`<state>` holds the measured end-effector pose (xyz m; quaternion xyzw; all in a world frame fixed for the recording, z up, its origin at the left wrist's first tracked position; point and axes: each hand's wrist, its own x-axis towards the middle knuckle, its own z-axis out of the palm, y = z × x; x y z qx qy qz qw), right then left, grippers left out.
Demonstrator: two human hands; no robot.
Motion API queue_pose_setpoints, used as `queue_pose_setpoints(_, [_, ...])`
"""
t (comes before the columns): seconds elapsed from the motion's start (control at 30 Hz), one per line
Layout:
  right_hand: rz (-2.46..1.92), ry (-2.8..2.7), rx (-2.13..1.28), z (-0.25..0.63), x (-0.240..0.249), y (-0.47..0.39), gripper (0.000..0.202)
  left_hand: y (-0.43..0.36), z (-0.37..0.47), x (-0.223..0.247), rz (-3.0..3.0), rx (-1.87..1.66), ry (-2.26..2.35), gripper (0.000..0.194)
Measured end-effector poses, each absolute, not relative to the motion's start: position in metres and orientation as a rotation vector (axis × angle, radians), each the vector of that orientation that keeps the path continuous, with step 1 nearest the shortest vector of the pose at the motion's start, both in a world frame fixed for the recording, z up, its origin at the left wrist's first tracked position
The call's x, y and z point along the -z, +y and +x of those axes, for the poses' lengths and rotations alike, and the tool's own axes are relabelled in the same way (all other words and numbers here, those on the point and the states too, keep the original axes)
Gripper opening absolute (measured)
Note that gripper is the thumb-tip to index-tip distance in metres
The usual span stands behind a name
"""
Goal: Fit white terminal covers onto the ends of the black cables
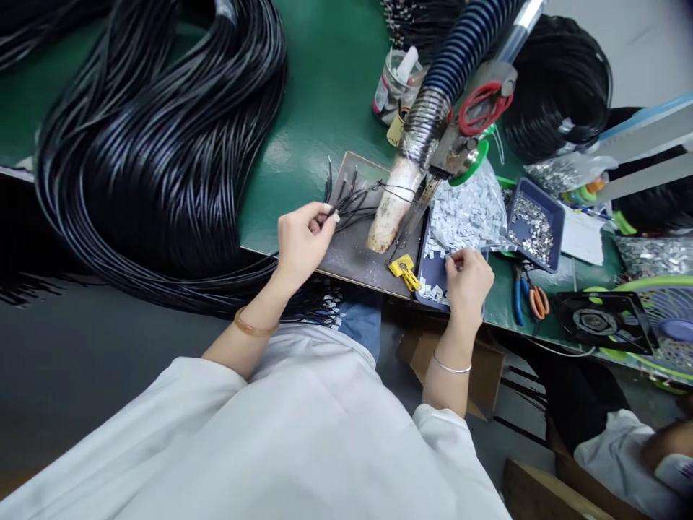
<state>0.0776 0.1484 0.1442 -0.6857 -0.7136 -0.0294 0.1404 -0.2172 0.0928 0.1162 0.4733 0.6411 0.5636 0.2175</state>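
My left hand (306,240) is closed in a pinch on a black cable (354,198) whose end reaches over the grey work board (351,263). More black cables trail from below this hand toward the big bundle (162,144) at the left. My right hand (470,278) is closed, fingertips together, at the front of a dark tray (424,267) full of small white pieces (468,217). Whatever its fingertips hold, if anything, is too small to make out. Between the hands lies a yellow clip (404,272), at the board's front edge.
A ribbed hose (460,54) with a whitish nozzle (393,209) hangs over the board. Beyond it stands a jar (395,87). To the right are a blue tray (535,224) of metal parts, pliers (530,296) and a black fan (603,321). Another person (622,440) sits at lower right.
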Motion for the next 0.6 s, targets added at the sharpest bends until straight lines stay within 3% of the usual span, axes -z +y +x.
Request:
queue_pose_setpoints(0.17, [-1.984,-2.082,0.117,0.076,-0.143,0.152,0.011,0.082,-0.224,-0.136,0.68,-1.83,1.208,0.019])
queue_pose_setpoints(0.37, [-1.903,-2.092,0.047,0.08,-0.145,0.141,0.011,0.039,-0.204,-0.165,0.496,-1.407,0.652,0.032])
queue_pose_setpoints(0.6, [-1.745,-1.933,-0.02,0.068,-0.146,0.106,0.013,0.029,-0.174,-0.14,0.408,-1.064,0.722,0.026])
